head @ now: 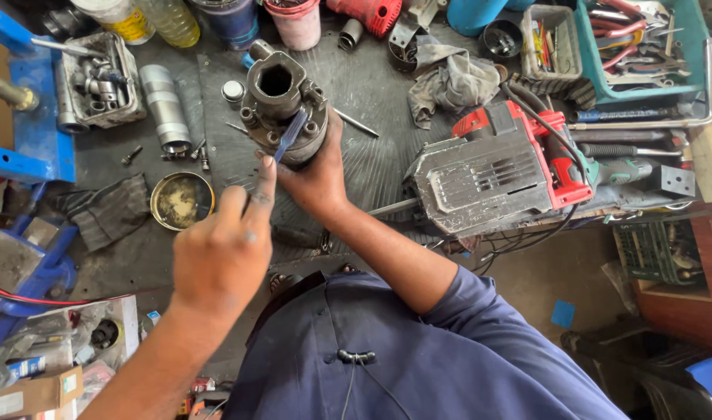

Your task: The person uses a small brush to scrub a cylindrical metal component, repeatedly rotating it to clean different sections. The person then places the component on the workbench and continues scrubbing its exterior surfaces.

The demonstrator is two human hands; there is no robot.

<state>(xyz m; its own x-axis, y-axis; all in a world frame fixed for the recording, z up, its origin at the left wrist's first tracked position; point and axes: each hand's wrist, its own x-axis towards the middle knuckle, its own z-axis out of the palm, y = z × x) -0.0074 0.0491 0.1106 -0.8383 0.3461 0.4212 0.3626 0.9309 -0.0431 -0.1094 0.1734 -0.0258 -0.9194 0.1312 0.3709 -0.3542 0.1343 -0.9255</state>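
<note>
Right hand [319,180] grips the housing [282,105], left hand [224,249] pinches a brush [291,134]; grease could loosen that grip.

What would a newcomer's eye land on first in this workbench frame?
First, the dark metal housing with a hexagonal bore, upright at centre top of the rubber mat: the right hand grips its side while the left hand holds a thin blue strip against it. Next, the big red and grey power tool lying to the right, and a round tin of grease to the left.
</note>
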